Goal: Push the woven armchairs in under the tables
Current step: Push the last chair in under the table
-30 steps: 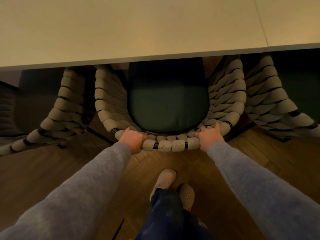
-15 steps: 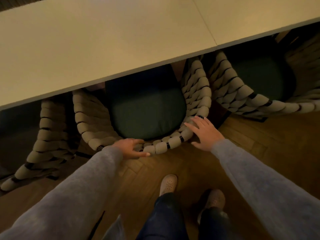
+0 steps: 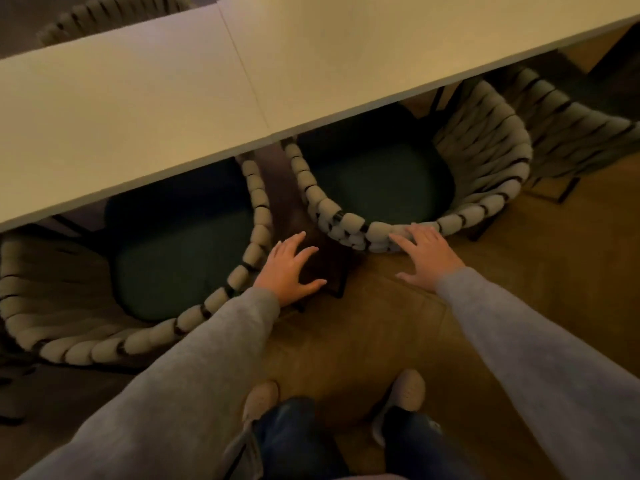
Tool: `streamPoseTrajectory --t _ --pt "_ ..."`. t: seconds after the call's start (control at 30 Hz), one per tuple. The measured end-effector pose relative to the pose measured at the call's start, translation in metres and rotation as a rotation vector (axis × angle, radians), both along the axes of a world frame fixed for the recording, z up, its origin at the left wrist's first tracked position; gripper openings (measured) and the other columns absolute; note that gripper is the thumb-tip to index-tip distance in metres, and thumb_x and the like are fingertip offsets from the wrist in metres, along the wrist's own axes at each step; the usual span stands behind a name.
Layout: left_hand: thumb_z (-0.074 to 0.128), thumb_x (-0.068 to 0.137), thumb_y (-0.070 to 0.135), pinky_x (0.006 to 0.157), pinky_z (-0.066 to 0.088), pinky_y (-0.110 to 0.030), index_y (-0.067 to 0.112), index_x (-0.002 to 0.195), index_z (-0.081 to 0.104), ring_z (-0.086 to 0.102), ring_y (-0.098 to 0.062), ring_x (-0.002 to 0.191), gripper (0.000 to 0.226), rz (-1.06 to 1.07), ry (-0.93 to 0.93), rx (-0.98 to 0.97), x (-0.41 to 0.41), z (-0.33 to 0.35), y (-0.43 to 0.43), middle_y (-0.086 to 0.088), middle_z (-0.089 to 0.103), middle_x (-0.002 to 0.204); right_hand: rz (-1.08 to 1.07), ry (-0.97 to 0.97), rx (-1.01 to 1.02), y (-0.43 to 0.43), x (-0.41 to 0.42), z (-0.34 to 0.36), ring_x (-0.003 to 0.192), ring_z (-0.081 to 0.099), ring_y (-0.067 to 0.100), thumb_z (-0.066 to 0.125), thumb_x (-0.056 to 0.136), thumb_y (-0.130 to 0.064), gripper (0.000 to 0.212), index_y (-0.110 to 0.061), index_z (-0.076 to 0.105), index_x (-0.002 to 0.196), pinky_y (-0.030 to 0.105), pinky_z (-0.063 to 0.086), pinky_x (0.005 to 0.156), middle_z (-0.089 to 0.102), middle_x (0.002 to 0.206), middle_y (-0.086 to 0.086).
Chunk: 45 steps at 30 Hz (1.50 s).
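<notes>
Two woven armchairs with dark green seat cushions stand partly under the long pale table (image 3: 173, 109). The left armchair (image 3: 145, 337) has its front tucked beneath the tabletop. The right armchair (image 3: 346, 223) sits at an angle, its rope-wrapped back rim toward me. My right hand (image 3: 427, 258) is spread flat, fingertips at that rim. My left hand (image 3: 289, 270) hovers with fingers spread over the gap between the two chairs, holding nothing.
A third woven armchair (image 3: 571, 133) stands at the far right, and another chair back (image 3: 104, 19) shows beyond the table. A seam (image 3: 247, 74) joins two tabletops. My feet (image 3: 405, 389) stand on a wooden floor (image 3: 381, 323) behind the chairs.
Both hands have let go of the left armchair's back rim and moved right. The view has shifted right; my right hand now reaches the second armchair's rim.
</notes>
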<state>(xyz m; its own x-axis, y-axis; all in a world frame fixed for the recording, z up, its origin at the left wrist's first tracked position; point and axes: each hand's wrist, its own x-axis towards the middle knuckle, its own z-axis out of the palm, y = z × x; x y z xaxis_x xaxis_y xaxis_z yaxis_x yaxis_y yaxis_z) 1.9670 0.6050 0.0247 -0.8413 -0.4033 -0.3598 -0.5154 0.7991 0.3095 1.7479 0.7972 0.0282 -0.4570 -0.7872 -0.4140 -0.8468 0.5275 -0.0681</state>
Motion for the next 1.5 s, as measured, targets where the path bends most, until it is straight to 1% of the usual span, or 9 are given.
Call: streamPoseTrajectory --t 0.17,0.4,0.5,0.6,0.77,0.87,0.93,1.13,1.5 --pt "0.058 0.089 0.055 0.119 -0.006 -0.041 0.029 0.153 0.019 -0.004 -0.023 0.149 0.080 -0.068 -0.052 -0.029 -0.088 -0.005 0.078 -0.004 -0.001 0.163 0.014 0.050 0.051 0.057 -0.087 0.003 0.149 0.010 0.027 0.067 0.087 -0.043 0.087 -0.030 0.013 0.154 0.045 0.011 0.122 0.013 0.161 0.006" --pt "0.064 0.088 0.047 0.118 -0.007 -0.048 0.027 0.155 0.012 -0.003 -0.026 0.149 0.087 -0.117 -0.194 -0.125 -0.181 -0.014 0.100 -0.005 0.006 0.162 0.041 0.052 0.129 0.075 -0.169 -0.010 0.150 0.009 0.027 0.074 0.083 -0.033 0.091 -0.030 0.016 0.153 0.048 0.010 0.122 0.015 0.161 0.006" --pt "0.067 0.087 0.042 0.118 -0.003 -0.050 0.027 0.154 0.011 0.010 -0.026 0.149 0.088 -0.102 -0.285 -0.084 -0.212 -0.023 0.093 -0.004 0.023 0.159 0.084 0.058 0.205 0.063 -0.198 -0.017 0.150 0.009 0.026 0.076 0.082 -0.027 0.093 -0.028 0.017 0.154 0.048 0.010 0.122 0.016 0.161 0.005" --pt "0.067 0.088 0.034 0.120 0.014 -0.048 0.027 0.151 0.024 0.034 -0.025 0.139 0.076 -0.064 -0.362 -0.040 -0.234 -0.033 0.082 -0.003 0.042 0.147 0.128 0.059 0.257 0.042 -0.220 -0.027 0.147 0.019 0.025 0.074 0.083 -0.022 0.088 -0.028 0.020 0.153 0.048 0.011 0.122 0.027 0.158 0.004" --pt "0.066 0.089 0.025 0.108 0.039 -0.044 0.032 0.141 0.042 0.052 -0.023 0.122 0.057 -0.045 -0.441 -0.065 -0.249 -0.053 0.067 0.000 0.056 0.131 0.199 0.020 0.355 0.009 -0.239 -0.052 0.131 0.045 0.026 0.065 0.089 -0.024 0.050 -0.037 0.049 0.135 0.051 0.021 0.118 0.057 0.133 -0.002" --pt "0.062 0.091 0.022 0.104 0.043 -0.043 0.035 0.139 0.044 0.056 -0.021 0.116 0.052 -0.038 -0.423 -0.086 -0.249 -0.060 0.067 0.001 0.058 0.127 0.208 0.024 0.352 0.007 -0.244 -0.055 0.115 0.056 0.024 0.064 0.088 -0.022 0.037 -0.034 0.059 0.123 0.046 0.039 0.108 0.063 0.116 -0.001" --pt "0.061 0.092 0.022 0.104 0.043 -0.042 0.035 0.139 0.044 0.056 -0.020 0.117 0.052 -0.029 -0.417 -0.098 -0.249 -0.060 0.068 0.002 0.058 0.127 0.210 0.021 0.340 0.009 -0.245 -0.057 0.109 0.059 0.022 0.063 0.089 -0.022 0.035 -0.032 0.059 0.122 0.042 0.045 0.103 0.064 0.113 0.000" --pt "0.061 0.092 0.025 0.104 0.041 -0.046 0.039 0.137 0.046 0.054 -0.021 0.119 0.050 0.049 -0.431 -0.082 -0.250 -0.060 0.083 0.005 0.059 0.127 0.235 -0.025 0.338 0.018 -0.247 -0.055 0.110 0.058 0.025 0.059 0.091 -0.021 0.031 -0.029 0.060 0.122 0.043 0.043 0.103 0.063 0.115 0.003" --pt "0.058 0.094 0.028 0.105 0.037 -0.043 0.037 0.141 0.041 0.050 -0.023 0.124 0.050 0.015 -0.470 -0.147 -0.261 -0.061 0.136 0.002 0.056 0.132 0.291 -0.010 0.348 0.067 -0.260 -0.049 0.115 0.054 0.023 0.056 0.094 -0.022 0.030 -0.032 0.058 0.122 0.045 0.033 0.110 0.062 0.116 0.001"
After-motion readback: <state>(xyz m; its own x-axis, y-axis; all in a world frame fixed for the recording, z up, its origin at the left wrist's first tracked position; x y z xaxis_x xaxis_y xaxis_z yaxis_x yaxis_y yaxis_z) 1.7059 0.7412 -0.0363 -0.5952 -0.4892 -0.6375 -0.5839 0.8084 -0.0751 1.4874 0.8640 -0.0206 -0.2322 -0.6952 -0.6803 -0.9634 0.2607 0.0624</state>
